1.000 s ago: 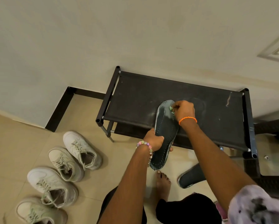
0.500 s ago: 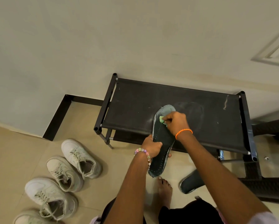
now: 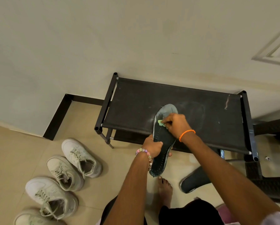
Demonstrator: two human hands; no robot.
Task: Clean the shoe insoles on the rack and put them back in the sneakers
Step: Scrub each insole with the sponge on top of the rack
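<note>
Insole [image 3: 163,143] in dark perforated fabric, grey and worn at the toe, lies with its toe on the black shoe rack [image 3: 201,111] and its heel overhanging toward 6 o'clock. The left hand [image 3: 153,146] grips its edge at 9 o'clock; the right hand [image 3: 175,124] pinches a small green cloth [image 3: 160,122] against the forefoot. Four pale sneakers [image 3: 81,158] sit on beige tiles at 8 o'clock of the rack, beneath a cream wall.

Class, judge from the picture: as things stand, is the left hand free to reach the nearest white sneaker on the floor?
Probably not yet. The left hand grips the insole to steady it while the right hand rubs it with a green cloth. The floor between it and the sneaker looks bare, so only that grip hinders it.
</note>
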